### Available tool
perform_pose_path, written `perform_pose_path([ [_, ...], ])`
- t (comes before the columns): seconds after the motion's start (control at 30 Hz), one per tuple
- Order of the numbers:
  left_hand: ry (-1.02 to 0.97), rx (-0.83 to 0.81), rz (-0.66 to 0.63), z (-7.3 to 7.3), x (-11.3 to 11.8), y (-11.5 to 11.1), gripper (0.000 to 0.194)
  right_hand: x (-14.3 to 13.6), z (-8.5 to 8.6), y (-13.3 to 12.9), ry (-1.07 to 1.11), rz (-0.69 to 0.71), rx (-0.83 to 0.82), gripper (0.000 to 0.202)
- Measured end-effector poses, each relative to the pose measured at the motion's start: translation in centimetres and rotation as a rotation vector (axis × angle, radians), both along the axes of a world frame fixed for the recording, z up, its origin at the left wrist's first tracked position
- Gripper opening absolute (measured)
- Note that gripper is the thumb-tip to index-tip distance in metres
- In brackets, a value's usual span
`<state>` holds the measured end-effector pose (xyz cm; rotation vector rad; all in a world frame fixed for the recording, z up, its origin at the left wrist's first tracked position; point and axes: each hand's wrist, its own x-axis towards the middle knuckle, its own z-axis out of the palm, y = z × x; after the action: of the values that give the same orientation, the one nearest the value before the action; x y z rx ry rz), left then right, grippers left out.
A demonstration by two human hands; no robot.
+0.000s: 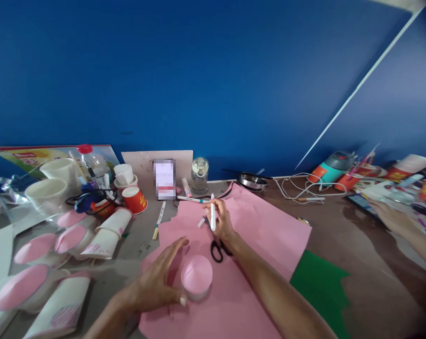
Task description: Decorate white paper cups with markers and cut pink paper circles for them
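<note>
My right hand (pixel 220 219) is closed around a white marker (pixel 213 213), held upright above pink paper (pixel 269 226). Thumb and fingers apart, my left hand (pixel 163 278) is just left of a cup topped with a pink paper disc (pixel 196 275); nothing shows in its grasp. Black-handled scissors (pixel 217 251) lie on the paper, partly under my right hand. A small white cap (pixel 201 222) rests on the paper near the marker.
At left are several pink-topped cups (pixel 36 248), stacked white cups (pixel 46 195) and a red cup (pixel 134 199). A phone (pixel 164 180) leans at the back beside a glass jar (pixel 199 175). Another person's hand (pixel 389 215) touches a phone at right.
</note>
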<state>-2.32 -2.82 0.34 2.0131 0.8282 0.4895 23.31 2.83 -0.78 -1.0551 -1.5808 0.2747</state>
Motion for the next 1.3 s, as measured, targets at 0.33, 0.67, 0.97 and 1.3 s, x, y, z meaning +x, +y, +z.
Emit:
perform_pose_path([
  [0.33, 0.028, -0.083, 0.077, 1.2, 3.8, -0.9, 0.087, -0.1, -0.3, 0.0, 0.045, 0.008, 0.001, 0.025],
  [0.67, -0.725, -0.672, 0.410, 0.6, 4.0, 2.7, 0.058, -1.2, 1.7, -0.4, 0.301, 0.009, -0.012, 0.023],
  [0.97, -0.907, -0.806, 0.410, -0.4, 3.2, 3.9, 0.048, -4.9, 2.6, -4.6, 0.206, 0.356, -0.055, 0.046],
  [1.3, -1.044, -0.909, 0.274, 1.2, 2.7, 3.7, 0.039, -6.6, 2.9, -6.2, 0.290, 0.324, -0.057, 0.037],
])
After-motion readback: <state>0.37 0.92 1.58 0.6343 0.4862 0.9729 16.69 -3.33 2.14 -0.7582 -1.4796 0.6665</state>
